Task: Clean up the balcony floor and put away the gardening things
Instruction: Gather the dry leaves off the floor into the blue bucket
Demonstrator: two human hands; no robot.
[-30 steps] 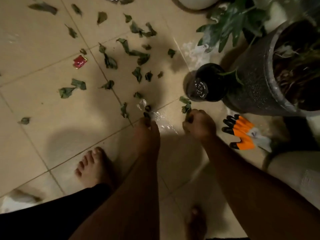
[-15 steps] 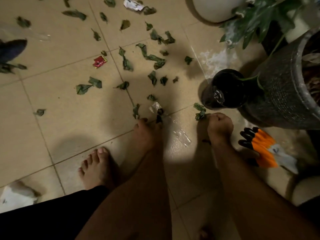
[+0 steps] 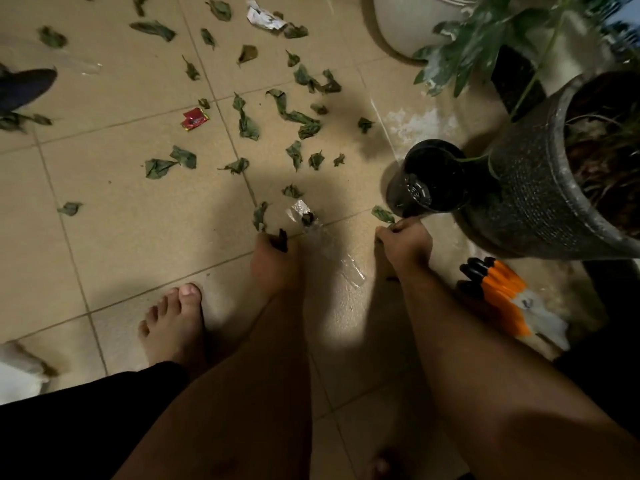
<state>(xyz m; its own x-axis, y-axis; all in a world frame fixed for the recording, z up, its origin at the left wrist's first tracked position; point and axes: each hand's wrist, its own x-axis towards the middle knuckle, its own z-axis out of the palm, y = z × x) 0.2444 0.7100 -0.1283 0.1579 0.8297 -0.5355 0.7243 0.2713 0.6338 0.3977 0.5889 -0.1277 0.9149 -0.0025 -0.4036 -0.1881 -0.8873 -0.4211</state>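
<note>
Several torn green leaves (image 3: pixel 248 123) lie scattered over the beige tiled floor (image 3: pixel 138 237). My left hand (image 3: pixel 275 263) is down at the floor with its fingers curled round a dark leaf scrap (image 3: pixel 282 240), beside a clear plastic wrapper (image 3: pixel 325 244). My right hand (image 3: pixel 405 245) is also low, fingers curled, pinching a green leaf (image 3: pixel 382 214) just in front of a black pot lying on its side (image 3: pixel 427 180). An orange and black gardening glove (image 3: pixel 498 292) lies on the floor to the right of my right forearm.
A big dark planter (image 3: pixel 533 195) with a plant stands at the right, a white pot (image 3: pixel 405 26) behind it. A red wrapper (image 3: pixel 194 118) and crumpled white paper (image 3: pixel 263 17) lie among the leaves. My bare foot (image 3: pixel 173 323) stands lower left; a dark shoe (image 3: pixel 24 88) shows at far left.
The view has tilted so more of the far floor shows. My right hand has reached forward to the leaf by the black pot. My left hand has stayed low by the wrapper, holding its scrap.
</note>
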